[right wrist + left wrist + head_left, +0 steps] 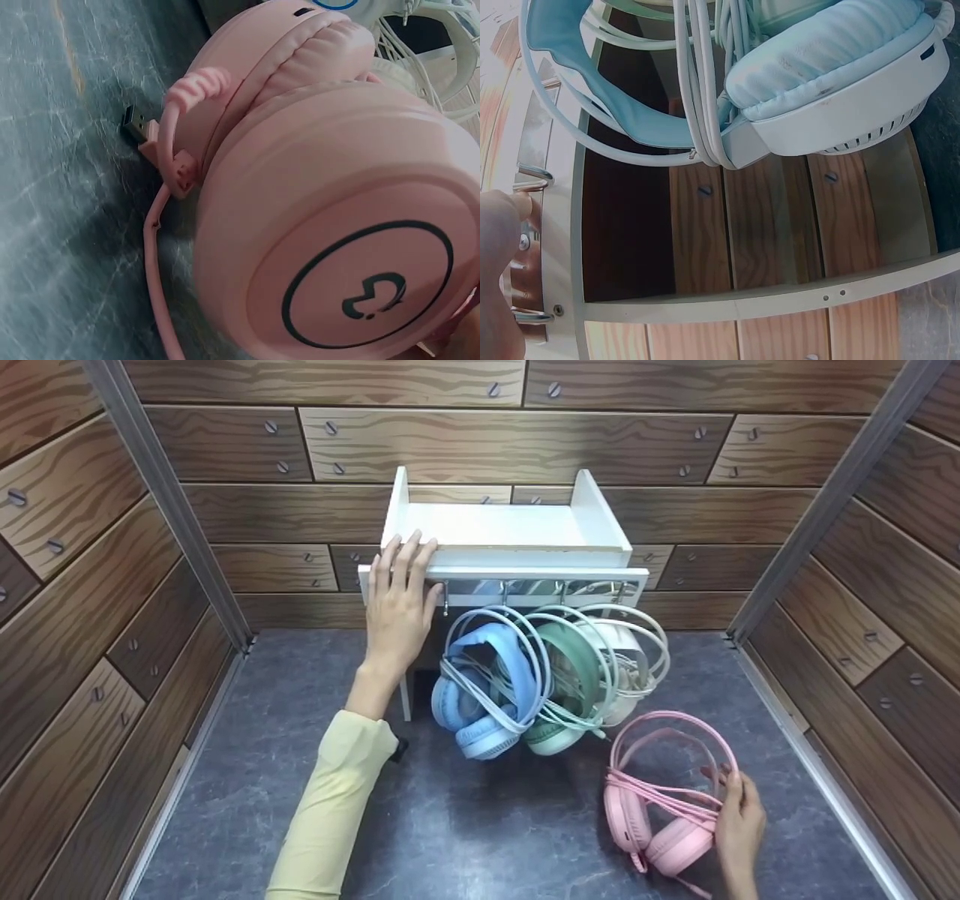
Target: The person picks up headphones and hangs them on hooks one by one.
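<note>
My left hand (397, 611) lies over the left end of the white rack's front rail (517, 574), fingers stretched over its top edge and thumb at the front. Beside that thumb is a bare metal hook (446, 604). Blue headphones (491, 735), green headphones (555, 736) and white headphones (622, 709) hang from the hooks to its right. My right hand (741, 825) grips pink headphones (626, 810) by the right side of the band, low at the front right. Their cord is wound across the band, and a USB plug (136, 124) dangles by an ear cup.
Behind the rail the rack has a white shelf (491, 525) with raised side panels. The rack stands on a dark marbled floor (450, 825). Wood-patterned walls (517, 446) enclose the back and both sides, with metal strips (169, 517) along the corners.
</note>
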Action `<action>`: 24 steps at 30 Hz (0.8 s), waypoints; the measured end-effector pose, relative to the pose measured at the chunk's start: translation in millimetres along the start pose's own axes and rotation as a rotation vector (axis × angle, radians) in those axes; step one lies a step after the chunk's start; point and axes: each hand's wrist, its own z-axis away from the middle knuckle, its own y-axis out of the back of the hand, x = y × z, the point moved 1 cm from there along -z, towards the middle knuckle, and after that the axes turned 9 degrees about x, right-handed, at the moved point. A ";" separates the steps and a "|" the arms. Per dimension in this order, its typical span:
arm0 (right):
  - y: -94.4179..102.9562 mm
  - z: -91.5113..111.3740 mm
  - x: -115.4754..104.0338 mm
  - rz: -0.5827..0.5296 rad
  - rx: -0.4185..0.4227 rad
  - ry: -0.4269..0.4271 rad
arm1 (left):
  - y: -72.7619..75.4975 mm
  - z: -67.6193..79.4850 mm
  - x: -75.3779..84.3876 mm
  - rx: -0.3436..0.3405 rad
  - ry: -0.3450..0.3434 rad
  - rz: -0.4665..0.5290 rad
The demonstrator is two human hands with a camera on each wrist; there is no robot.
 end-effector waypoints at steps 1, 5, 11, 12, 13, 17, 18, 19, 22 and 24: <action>0.3 0.7 -0.7 0.004 0.001 0.007 | 0.1 0.0 0.1 -0.003 0.001 0.001; 1.8 4.8 -5.3 0.014 0.015 0.018 | 0.6 0.2 0.5 -0.010 0.001 0.008; 4.7 6.9 -15.8 -0.032 0.041 0.012 | 1.8 -0.1 -0.2 -0.006 0.007 0.011; 5.1 7.1 -17.5 -0.042 0.048 0.013 | 1.8 -0.1 -0.3 -0.005 0.006 0.013; 5.3 7.5 -19.1 -0.048 0.053 0.016 | 1.9 -0.1 -0.4 -0.004 0.006 0.015; 5.8 9.3 -24.3 -0.095 0.082 0.040 | 2.0 0.4 -0.6 -0.004 0.007 0.017; 5.7 9.7 -25.1 -0.114 0.086 0.052 | 2.0 0.3 -0.6 -0.002 0.006 0.015; 6.0 10.3 -26.1 -0.125 0.090 0.060 | 2.0 0.3 -0.6 -0.002 0.007 0.015; 7.5 12.3 -28.8 -0.151 0.106 0.077 | 1.9 0.3 -0.6 -0.005 0.009 0.015; 9.6 13.6 -30.7 -0.154 0.117 0.083 | 1.9 0.4 -0.4 -0.010 0.011 0.014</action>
